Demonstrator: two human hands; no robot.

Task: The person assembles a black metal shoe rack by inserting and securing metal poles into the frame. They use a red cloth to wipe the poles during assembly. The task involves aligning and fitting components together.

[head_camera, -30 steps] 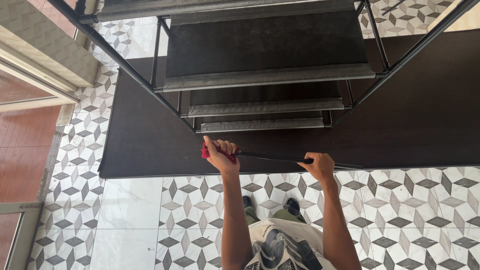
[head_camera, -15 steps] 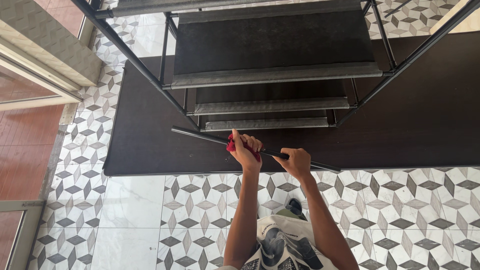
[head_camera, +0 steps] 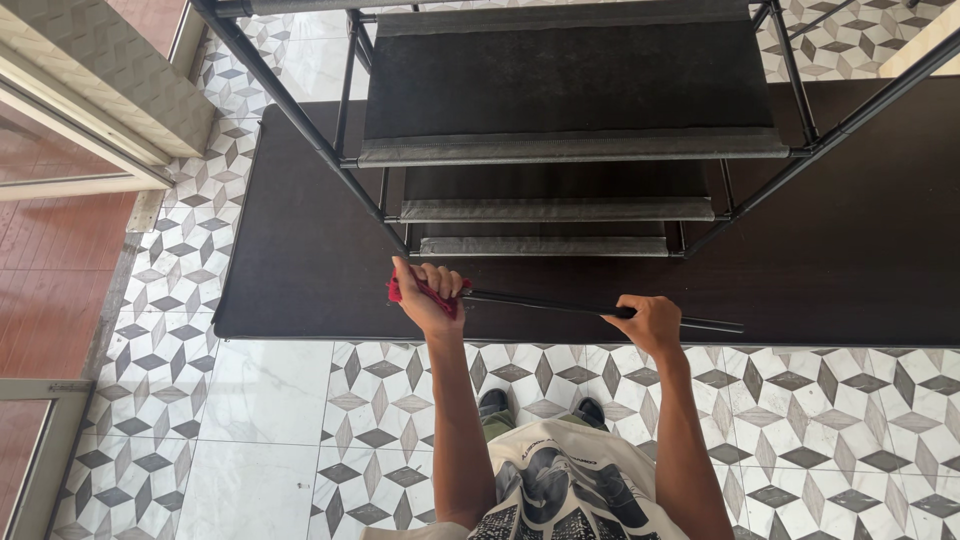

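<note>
Black rod (head_camera: 560, 304) is held level over the dark worktop (head_camera: 300, 250), at 6 o'clock from the shelf rack (head_camera: 565, 150). A red cloth (head_camera: 420, 293) is pinched against its end by the left hand (head_camera: 428, 297); the right hand (head_camera: 650, 322) is curled around its middle. Most of the rod seems unwiped.

A dark table (head_camera: 300, 290) stands on a floor (head_camera: 270, 410) of grey-and-white geometric tiles. On the table, a black metal-framed rack (head_camera: 570, 150) with three grey-edged fabric shelves. At left, a reddish tiled area (head_camera: 50, 300) behind a metal door frame (head_camera: 90, 185). Below, two dark shoes (head_camera: 540, 412).
</note>
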